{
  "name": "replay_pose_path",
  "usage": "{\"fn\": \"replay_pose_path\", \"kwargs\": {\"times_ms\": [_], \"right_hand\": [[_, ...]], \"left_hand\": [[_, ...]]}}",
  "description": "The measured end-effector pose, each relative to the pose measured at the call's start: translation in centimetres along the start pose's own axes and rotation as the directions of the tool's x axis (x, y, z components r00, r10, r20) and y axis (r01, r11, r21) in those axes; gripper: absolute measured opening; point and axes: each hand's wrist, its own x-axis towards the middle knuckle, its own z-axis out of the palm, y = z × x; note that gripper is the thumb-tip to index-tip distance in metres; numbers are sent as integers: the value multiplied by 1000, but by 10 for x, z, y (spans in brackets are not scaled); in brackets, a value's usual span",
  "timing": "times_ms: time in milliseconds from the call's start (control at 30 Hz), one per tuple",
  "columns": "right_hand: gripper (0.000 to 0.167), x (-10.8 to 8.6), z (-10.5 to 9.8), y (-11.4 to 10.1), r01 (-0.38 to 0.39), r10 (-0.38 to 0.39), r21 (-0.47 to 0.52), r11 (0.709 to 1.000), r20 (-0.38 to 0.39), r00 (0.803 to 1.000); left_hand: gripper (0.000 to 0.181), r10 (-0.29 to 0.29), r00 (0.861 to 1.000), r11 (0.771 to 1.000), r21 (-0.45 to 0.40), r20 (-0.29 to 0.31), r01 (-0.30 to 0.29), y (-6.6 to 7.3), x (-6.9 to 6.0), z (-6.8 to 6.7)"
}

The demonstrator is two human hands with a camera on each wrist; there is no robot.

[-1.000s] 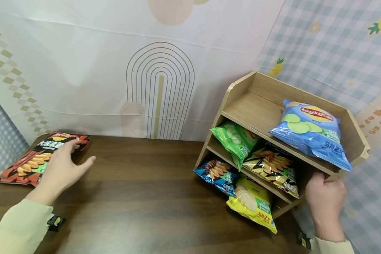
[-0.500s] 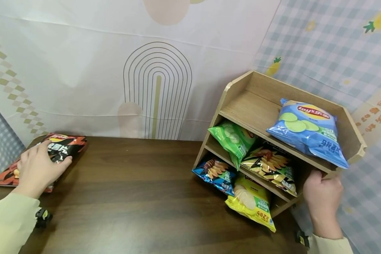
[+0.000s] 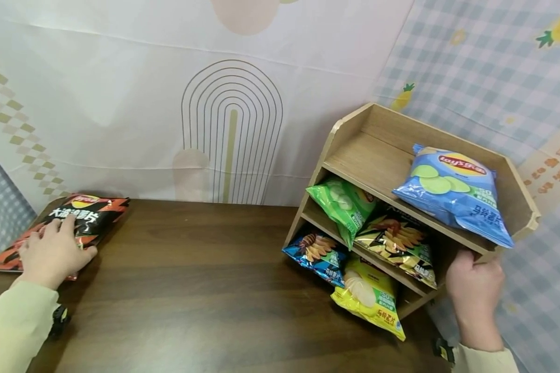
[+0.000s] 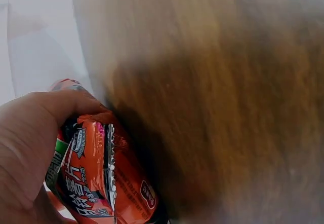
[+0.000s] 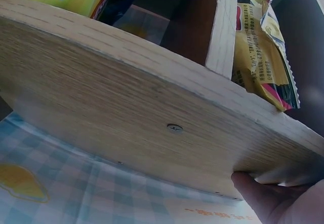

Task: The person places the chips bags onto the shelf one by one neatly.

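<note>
At the far left of the table, my left hand grips a red and black bag of chips, fingers over its face and thumb at its right edge. The left wrist view shows the thumb against the crinkled end of this chip bag; the other fingers are mostly hidden. At the right, a wooden shelf rack stands at an angle. My right hand holds the right side panel, below the top tier. In the right wrist view the thumb presses the outside of the panel.
A blue chip bag lies on the rack's top. Green and black-gold chip bags fill the middle tier. Below are a dark blue bag and a yellow bag jutting over the brown table. Curtains hang behind.
My left hand has moved left and down from above the red and black chip bag onto it. The right hand keeps its hold on the rack, and the view shifts slightly.
</note>
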Motion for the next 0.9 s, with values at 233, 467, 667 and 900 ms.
{"fn": "replay_pose_path", "kwargs": {"times_ms": [233, 467, 667, 900], "right_hand": [[44, 1, -2, 1, -14, 14, 5, 1000, 3, 1000], [43, 1, -2, 3, -15, 15, 9, 1000, 0, 1000], [43, 1, 0, 3, -1, 1, -2, 1000, 0, 1000], [45, 1, 0, 2, -2, 2, 3, 1000, 2, 1000]], "left_hand": [[99, 49, 998, 998, 40, 31, -50, 13, -4, -4], [85, 78, 997, 995, 63, 5, -78, 28, -8, -2], [75, 86, 994, 995, 52, -60, -83, 36, -13, -5], [62, 174, 971, 984, 66, -165, -165, 53, -21, -5]]}}
